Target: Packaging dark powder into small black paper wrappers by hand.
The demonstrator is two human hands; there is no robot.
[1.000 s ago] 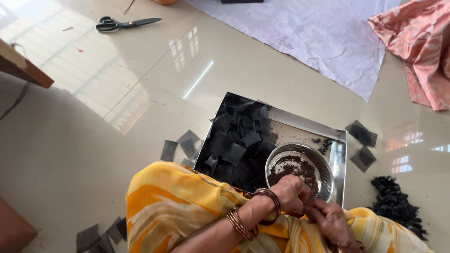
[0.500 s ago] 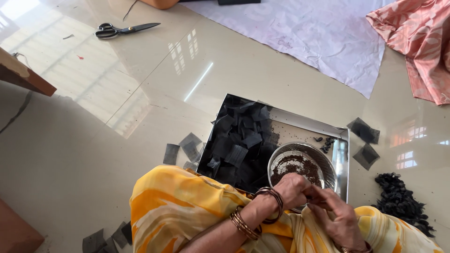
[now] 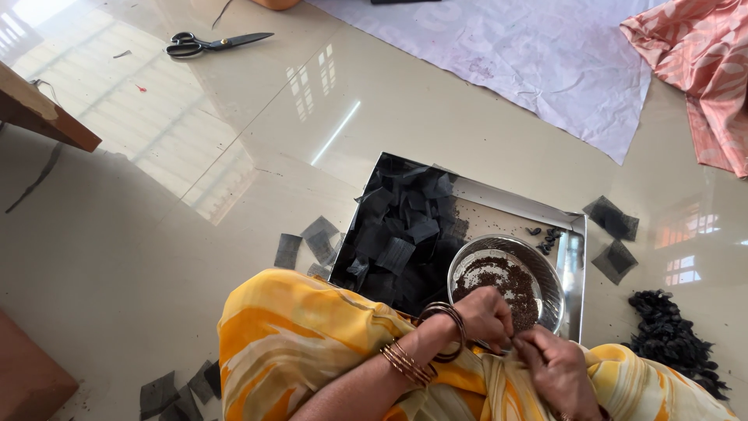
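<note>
Bottom centre: left hand point(image 3: 485, 318), bangles at the wrist, fingers curled shut, and right hand point(image 3: 559, 374), fingers pinched; the two fingertips meet over the yellow cloth point(image 3: 312, 343) of the lap, on something too small to make out. Just above the hands: round steel bowl point(image 3: 506, 279) of dark seeds, standing in the lower right corner of a square steel tray point(image 3: 499, 204). Left half of the tray: heap of black mesh squares point(image 3: 401, 234). Loose squares lie on the floor left of the tray point(image 3: 308, 243), at lower left point(image 3: 175, 390) and right of the tray point(image 3: 612, 238). Lower right: pile of small black bundles point(image 3: 670, 341). Far left edge: wooden board point(image 3: 39, 109). Upper left: scissors point(image 3: 214, 44). Top centre: white sheet point(image 3: 530, 54). Upper right: pink cloth point(image 3: 701, 70).
</note>
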